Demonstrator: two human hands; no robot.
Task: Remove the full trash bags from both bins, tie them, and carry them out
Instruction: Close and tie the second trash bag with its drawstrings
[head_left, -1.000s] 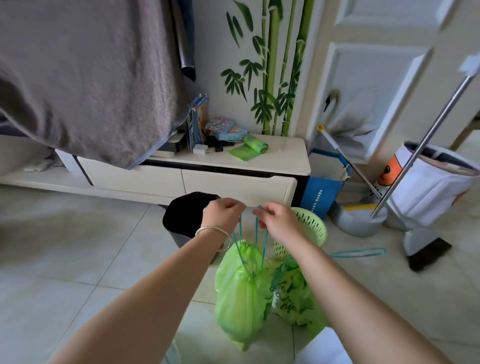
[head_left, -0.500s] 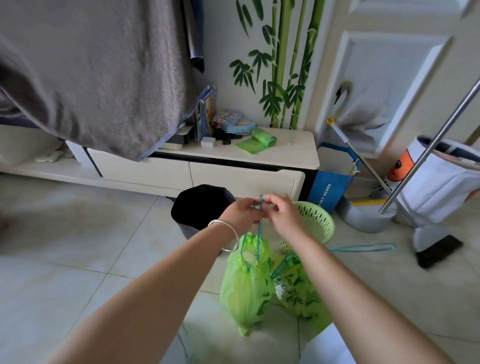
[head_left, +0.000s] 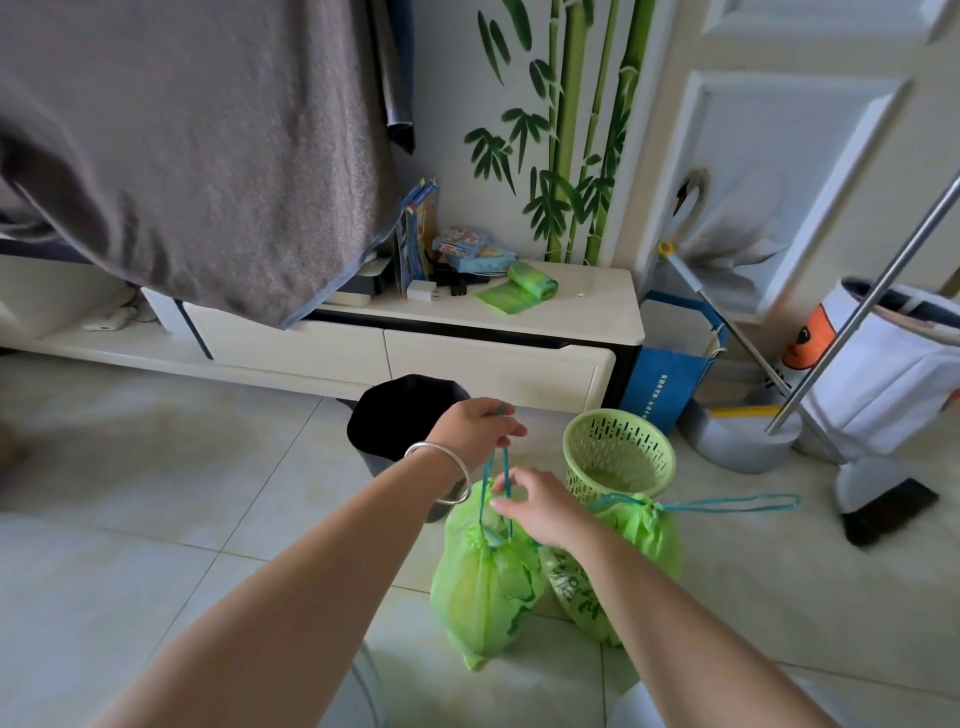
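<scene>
A full green trash bag (head_left: 485, 582) hangs just above the tiled floor by its blue drawstring (head_left: 488, 467). My left hand (head_left: 475, 428), with a silver bangle on the wrist, is shut on the top of the drawstring loop. My right hand (head_left: 530, 506) pinches the same drawstring lower down, close to the bag's gathered neck. A second green bag (head_left: 649, 535) lies on the floor to the right, its blue drawstring loop (head_left: 727, 503) stretched out on the tiles. Behind stand a black bin (head_left: 400, 421) and a green perforated bin (head_left: 618, 447).
A low white cabinet (head_left: 493, 358) with a roll of green bags (head_left: 524, 283) runs along the wall. A grey cloth (head_left: 182, 145) hangs at upper left. To the right are a blue paper bag (head_left: 667, 384), a dustpan and broom (head_left: 878, 493), a metal pole (head_left: 857, 322) and a white bucket (head_left: 888, 374).
My hands were together at the top of the drawstring; now my right hand has slid down toward the bag's neck while my left hand stays up holding the loop.
</scene>
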